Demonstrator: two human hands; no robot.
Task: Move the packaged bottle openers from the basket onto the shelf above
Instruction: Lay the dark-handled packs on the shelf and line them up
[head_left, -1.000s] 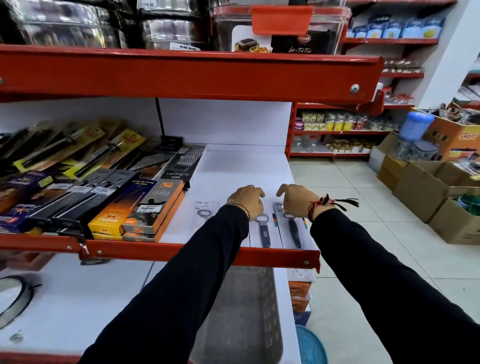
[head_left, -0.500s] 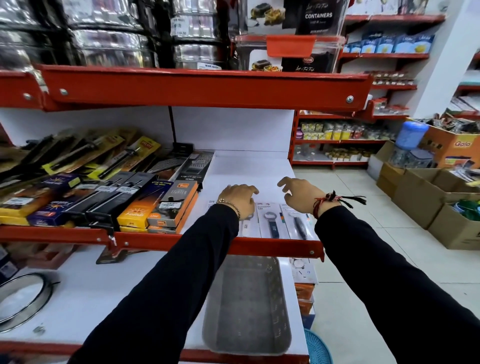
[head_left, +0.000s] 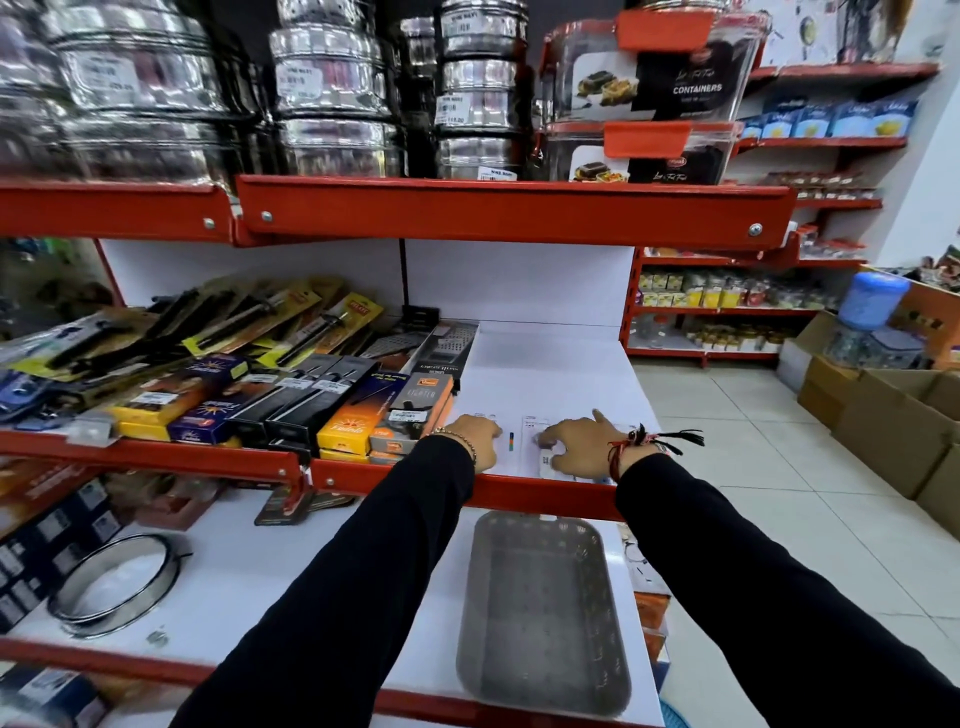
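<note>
White carded bottle opener packs (head_left: 519, 447) lie flat near the front edge of the middle shelf (head_left: 545, 374), mostly hidden under my hands. My left hand (head_left: 475, 439) rests curled, palm down, on the left packs. My right hand (head_left: 576, 441) lies spread over the right packs, fingertips pressing on them. The grey plastic basket (head_left: 543, 613) stands on the lower shelf directly beneath, and nothing shows inside it.
Boxed lighters and carded kitchen tools (head_left: 384, 415) crowd the middle shelf just left of my left hand. A red shelf lip (head_left: 519, 213) overhangs above. A metal ring (head_left: 114, 587) lies on the lower shelf. Cardboard boxes (head_left: 893, 431) line the aisle floor on the right.
The camera has tilted up and back, so the basket is now in full view. My right hand has spread and pressed down on the right packs; my left hand stays on the left ones.
</note>
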